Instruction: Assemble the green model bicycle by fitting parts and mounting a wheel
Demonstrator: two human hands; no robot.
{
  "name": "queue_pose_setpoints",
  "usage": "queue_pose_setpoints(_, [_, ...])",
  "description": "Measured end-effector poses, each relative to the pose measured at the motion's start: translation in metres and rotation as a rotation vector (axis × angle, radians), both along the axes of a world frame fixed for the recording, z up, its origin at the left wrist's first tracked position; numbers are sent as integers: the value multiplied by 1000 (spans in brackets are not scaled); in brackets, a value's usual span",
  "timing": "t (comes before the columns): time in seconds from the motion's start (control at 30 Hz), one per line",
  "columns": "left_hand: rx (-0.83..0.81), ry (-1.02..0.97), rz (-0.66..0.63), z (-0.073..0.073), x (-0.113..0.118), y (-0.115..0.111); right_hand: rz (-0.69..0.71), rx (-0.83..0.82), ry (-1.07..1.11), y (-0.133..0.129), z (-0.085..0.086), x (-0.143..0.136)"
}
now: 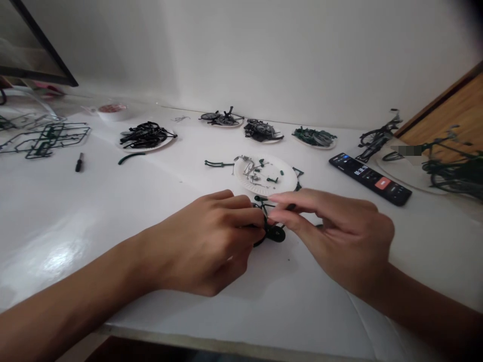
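Hands, left [211,241] and right [335,236], pinch green bike part [272,229]; plate [281,171] behind, phone [370,178] right.

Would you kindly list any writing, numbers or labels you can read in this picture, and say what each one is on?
Phone screen: white timer-like digits, too blurred to read with certainty; the small text lines and the red button beside them are also unreadable.
Grey blurred patch by the assembled model bicycle: nothing legible.
Paper plates, green parts frame and the small green part between both hands: no visible text.
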State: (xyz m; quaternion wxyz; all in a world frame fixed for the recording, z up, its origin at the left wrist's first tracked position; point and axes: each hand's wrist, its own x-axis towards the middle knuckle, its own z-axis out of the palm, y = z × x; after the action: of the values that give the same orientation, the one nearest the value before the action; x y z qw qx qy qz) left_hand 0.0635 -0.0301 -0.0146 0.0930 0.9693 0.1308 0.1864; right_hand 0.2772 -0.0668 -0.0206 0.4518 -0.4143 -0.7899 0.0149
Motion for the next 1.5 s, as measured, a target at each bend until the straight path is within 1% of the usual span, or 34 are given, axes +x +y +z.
queue_pose_setpoints(0.1, [-4,-11,13,-1,0,0,87,-41,-43,-4,2,3])
queue_pose_setpoints(0.17, [-9,-10,9,-1,0,0,75,-94,-52,-6,6,5])
queue_pose_setpoints(0.27, [-23,5,2,-1,-1,0,11,-134,-70,-7,11,6])
queue_pose_setpoints(0.37, [-28,17,4,-1,-1,1,-25,-119,-94,-7,14,3])
queue_pose_setpoints(0.53, [-6,10,19,-1,0,0,-27,-67,-118,-7,14,-1])
queue_pose_setpoints(0.63, [-2,10,22,0,1,-1,-43,-59,-100,-7,12,-1])
queue_pose_setpoints(0.77, [9,8,12,0,0,-1,-122,-22,-63,-5,6,-2])
queue_pose_setpoints(0.83, [9,8,5,0,0,-1,-127,-11,-37,-4,3,-3])
queue_pose_setpoints(1.0, [-24,18,0,-1,-1,0,-69,-7,-22,-1,-1,-1])
queue_pose_setpoints(1.13, [-34,15,-6,-2,-1,1,105,-70,-65,-2,-1,2])
queue_pose_setpoints(1.17, [-33,16,-5,-2,-1,1,126,-80,-70,-2,1,2])
queue_pose_setpoints(1.23, [-29,19,-1,-1,-1,1,101,-99,-73,-4,5,3])
queue_pose_setpoints(1.37, [-20,27,4,-1,0,1,-22,-151,-66,-5,12,3])
queue_pose_setpoints(1.5, [-7,32,7,0,0,0,-47,-141,-102,-6,16,2])
